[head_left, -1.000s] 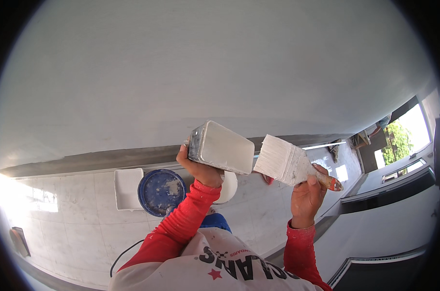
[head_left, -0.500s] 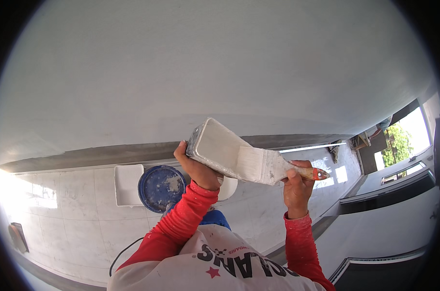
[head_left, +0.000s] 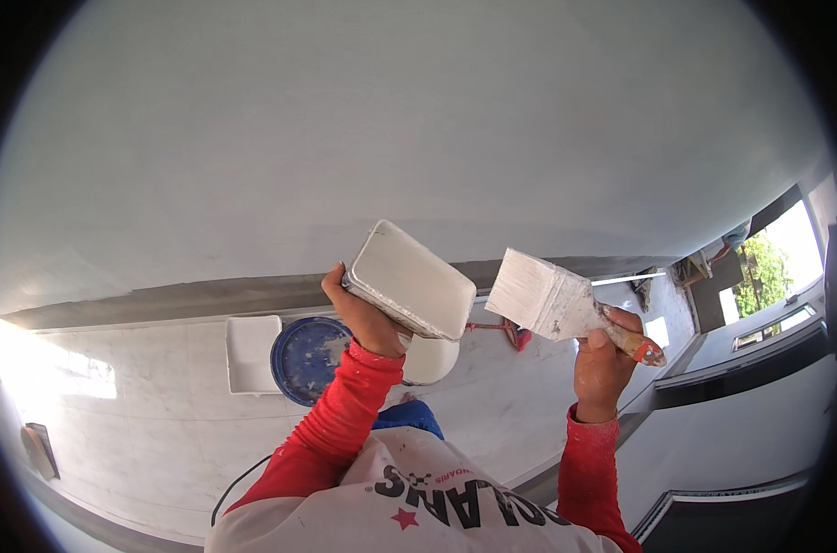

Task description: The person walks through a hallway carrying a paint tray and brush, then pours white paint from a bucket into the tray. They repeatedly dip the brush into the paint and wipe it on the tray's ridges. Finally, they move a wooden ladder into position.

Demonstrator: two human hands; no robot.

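My left hand (head_left: 371,318) is wrapped around the side of a rectangular paint container (head_left: 417,276), its inside coated white. To the right, my right hand (head_left: 607,361) grips the wooden handle of a wide paintbrush (head_left: 546,297). White paint covers the bristles and the ferrule, and the brush points up and left. A small gap lies between the bristles and the container's right end. Both are held up in front of a pale grey wall (head_left: 409,120).
Below on the tiled floor (head_left: 160,415) are a white tray (head_left: 253,355), a round blue lid or tub (head_left: 310,361) spotted with paint, and a whitish round vessel (head_left: 430,359) partly behind the container. A red-handled tool (head_left: 515,334) lies nearby. A bright window opening (head_left: 778,258) is at far right.
The paintbrush has come out of the container and moved right with my right hand. The container has shifted slightly left and turned in my left hand.
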